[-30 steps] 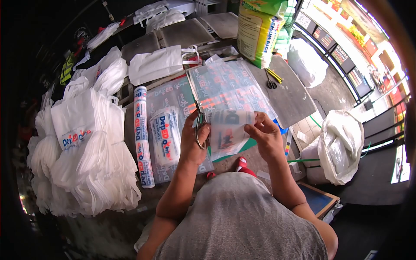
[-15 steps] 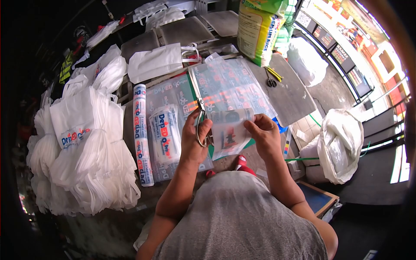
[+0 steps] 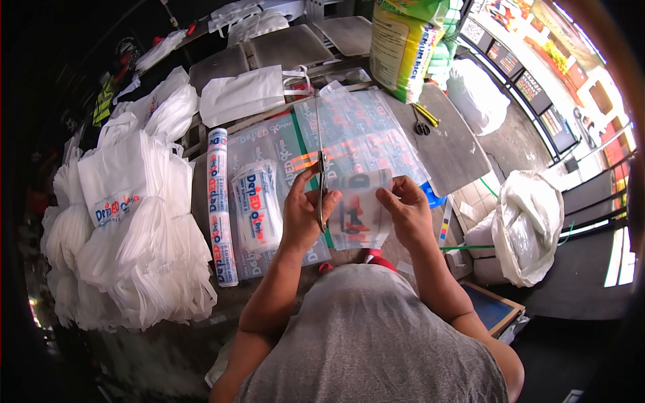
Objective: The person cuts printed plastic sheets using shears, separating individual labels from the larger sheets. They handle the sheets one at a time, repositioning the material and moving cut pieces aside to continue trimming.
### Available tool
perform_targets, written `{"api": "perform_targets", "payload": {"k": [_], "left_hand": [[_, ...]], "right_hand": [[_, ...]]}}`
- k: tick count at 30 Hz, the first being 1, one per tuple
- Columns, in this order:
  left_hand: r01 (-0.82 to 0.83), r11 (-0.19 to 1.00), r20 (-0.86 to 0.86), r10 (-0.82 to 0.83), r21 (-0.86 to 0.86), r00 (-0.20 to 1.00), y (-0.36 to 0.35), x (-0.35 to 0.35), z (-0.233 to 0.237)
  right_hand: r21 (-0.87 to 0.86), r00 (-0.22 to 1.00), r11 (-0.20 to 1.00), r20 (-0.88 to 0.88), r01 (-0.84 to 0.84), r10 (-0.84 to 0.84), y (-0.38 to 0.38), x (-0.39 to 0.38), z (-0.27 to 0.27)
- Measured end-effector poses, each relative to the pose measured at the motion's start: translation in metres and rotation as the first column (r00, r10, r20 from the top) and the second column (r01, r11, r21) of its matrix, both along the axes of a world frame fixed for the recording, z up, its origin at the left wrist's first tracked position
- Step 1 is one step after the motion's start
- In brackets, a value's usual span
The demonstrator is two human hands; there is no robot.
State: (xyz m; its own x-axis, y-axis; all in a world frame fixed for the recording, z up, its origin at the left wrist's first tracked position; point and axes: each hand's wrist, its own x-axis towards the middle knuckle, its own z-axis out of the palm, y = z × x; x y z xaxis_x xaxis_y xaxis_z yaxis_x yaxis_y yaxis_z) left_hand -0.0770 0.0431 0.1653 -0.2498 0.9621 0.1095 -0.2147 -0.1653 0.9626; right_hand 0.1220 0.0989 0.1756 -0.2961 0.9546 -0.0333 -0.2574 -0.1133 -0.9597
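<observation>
The scissors (image 3: 321, 164) have just rolled in the left hand (image 3: 302, 211): half a second ago their handle loops showed, and now they stand nearly edge-on, blades pointing away from the body. The small printed sheet (image 3: 363, 218) has turned too, its red and blue print now facing up more fully and its lower end hanging. It sits between the hands, above the near edge of the spread plastic (image 3: 376, 148). The left fingers are curled closely around the handles; whether they also grip the sheet's left edge, I cannot tell. The right hand (image 3: 411, 208) pinches the upper right edge between thumb and fingers, in much the same place as before. The blades lie beside the sheet with no cut visible, so this seems a moment of handling rather than cutting. The roll (image 3: 220, 208) and packet (image 3: 259, 211) to the left stay put.
</observation>
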Motion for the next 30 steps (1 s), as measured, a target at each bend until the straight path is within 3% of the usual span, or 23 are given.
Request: {"api": "perform_targets", "payload": {"k": [14,20,22,23,25,30], "left_hand": [[0.022,0.999,0.010,-0.021,-0.044,1.000,-0.008,0.004,0.005],[-0.037,0.999,-0.088,0.035,-0.020,0.995,-0.010,0.007,0.006],[-0.069,0.998,-0.097,0.070,0.011,0.993,-0.011,0.009,0.003],[-0.069,0.998,-0.097,0.070,0.011,0.993,-0.011,0.010,0.003],[-0.071,0.995,-0.091,0.077,0.068,0.993,-0.012,0.012,0.005],[-0.078,0.993,-0.074,0.085,0.093,0.994,-0.013,0.011,0.000]], "right_hand": [[0.043,1.000,0.999,0.006,-0.005,0.005,-0.004,0.003,-0.006],[0.072,0.999,0.997,-0.013,0.033,-0.032,-0.015,-0.003,0.016],[0.092,0.990,0.996,-0.139,-0.008,0.021,-0.018,-0.006,0.024],[0.092,0.990,0.996,-0.139,-0.008,0.021,-0.017,-0.003,0.021],[0.116,0.982,0.976,-0.010,-0.185,0.187,-0.010,0.006,0.010],[0.077,0.973,0.973,-0.059,-0.217,0.222,-0.006,0.008,0.004]]}}
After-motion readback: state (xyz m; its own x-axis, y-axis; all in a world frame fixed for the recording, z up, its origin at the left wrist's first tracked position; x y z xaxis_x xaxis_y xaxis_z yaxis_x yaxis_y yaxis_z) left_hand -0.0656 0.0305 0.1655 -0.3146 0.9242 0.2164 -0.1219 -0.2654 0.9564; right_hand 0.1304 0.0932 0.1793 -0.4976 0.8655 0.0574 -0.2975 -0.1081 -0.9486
